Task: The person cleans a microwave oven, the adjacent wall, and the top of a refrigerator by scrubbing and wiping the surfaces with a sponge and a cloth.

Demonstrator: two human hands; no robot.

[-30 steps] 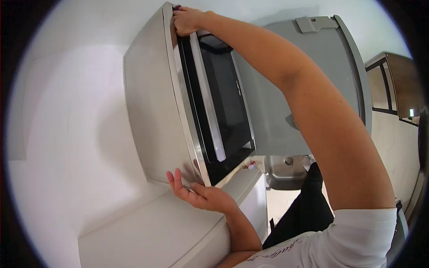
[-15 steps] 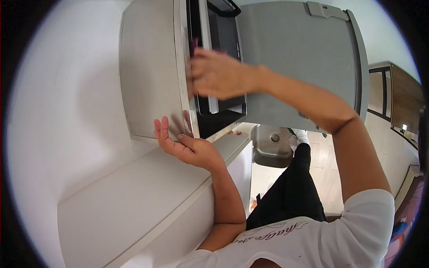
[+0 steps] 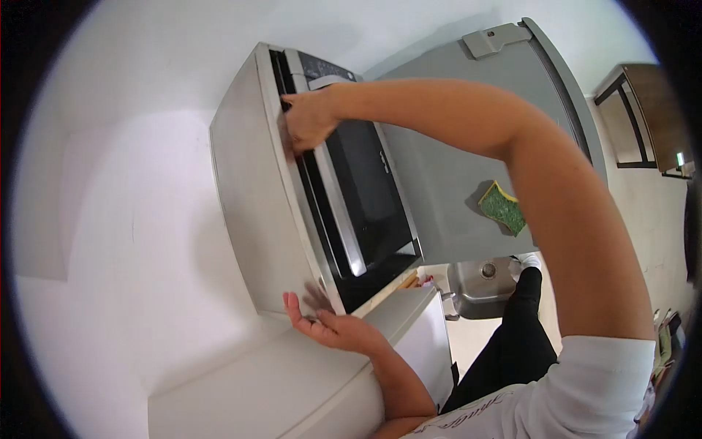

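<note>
My right hand is curled against the front edge of a pale metal cabinet, near its upper part. Its fingers are bent and slightly blurred, and what they hold is hidden. Inside the cabinet is a black and silver microwave oven, partly covered by my right forearm. My left hand is at the cabinet's lower front corner, palm turned up, fingers apart and nothing in it. A green and yellow sponge lies on the grey refrigerator surface, beside my right arm.
A white counter or cabinet top runs below the microwave cabinet. Beyond it are a steel sink and my dark-trousered leg. A brown table with black legs stands at the far right.
My right hand swept down the cabinet's front edge, then back up toward the upper part. The view shifted and the sponge has come into sight. My left hand stays near the lower corner.
</note>
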